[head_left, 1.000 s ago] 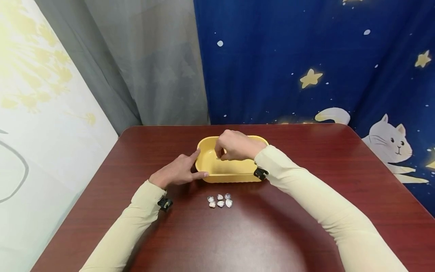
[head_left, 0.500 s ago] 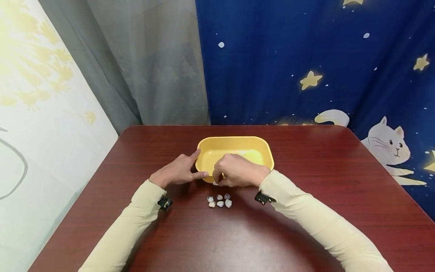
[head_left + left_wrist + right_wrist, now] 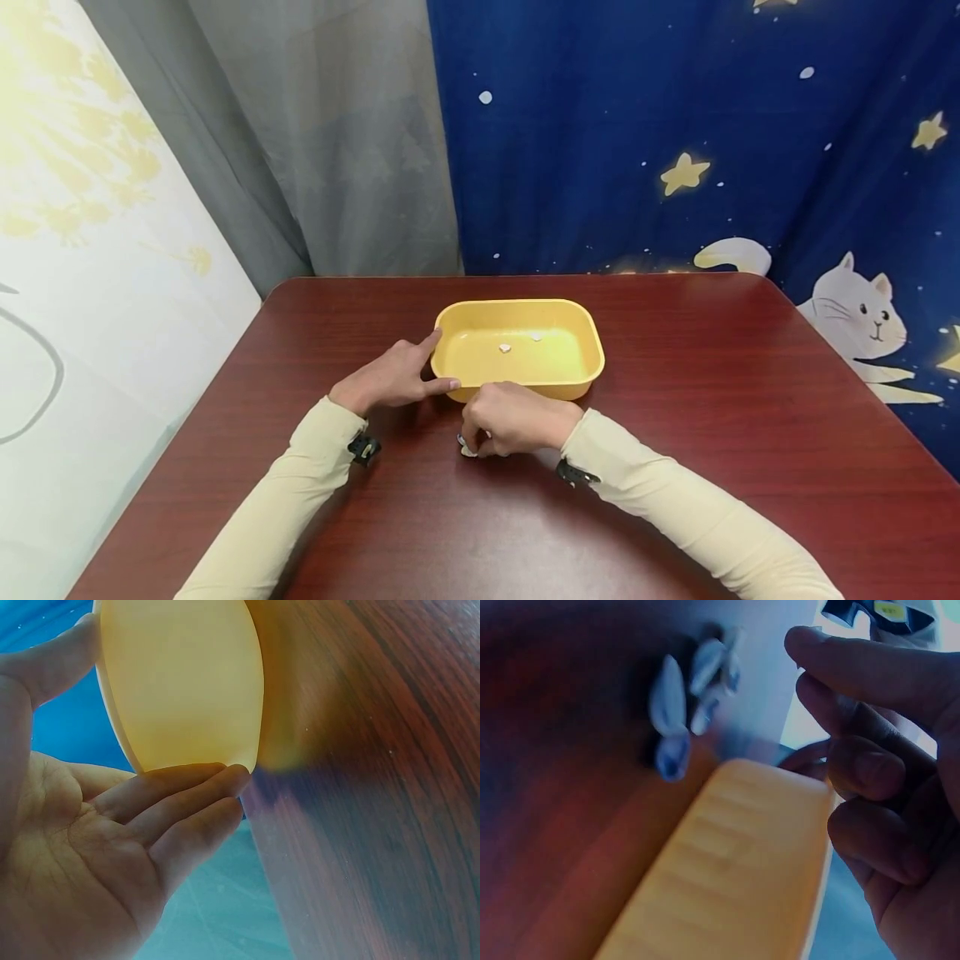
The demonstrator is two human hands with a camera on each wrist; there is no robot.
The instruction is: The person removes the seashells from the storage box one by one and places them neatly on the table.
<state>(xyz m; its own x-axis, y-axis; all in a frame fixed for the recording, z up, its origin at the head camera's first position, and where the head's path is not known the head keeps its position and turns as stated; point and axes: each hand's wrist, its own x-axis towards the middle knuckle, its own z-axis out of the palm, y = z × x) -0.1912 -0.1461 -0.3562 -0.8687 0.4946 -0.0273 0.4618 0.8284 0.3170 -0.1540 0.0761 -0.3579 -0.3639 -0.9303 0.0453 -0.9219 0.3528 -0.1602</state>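
A yellow plastic basin point(image 3: 517, 390) stands on the table with two small white shells point(image 3: 505, 348) inside. My left hand point(image 3: 393, 375) spans its left end, thumb and index finger on the rim, the other fingers straight along the outer wall in the left wrist view. My right hand point(image 3: 517, 417) is low over the table in front of the basin, thumb and index finger in a pinch; a pale sliver of shell shows at their tips in the right wrist view. Under it lie several shells point(image 3: 667, 697), mostly hidden by the hand in the head view.
The dark red wooden table point(image 3: 360, 517) reaches out around the basin. A blue curtain point(image 3: 585, 150) with stars and a cat hangs behind it, beside a grey curtain point(image 3: 375, 167). Each wrist wears a black strap.
My right hand has come out of the basin with a pinched shell, moved toward me past the front rim and down over the shells on the table. My left hand has stayed on the basin.
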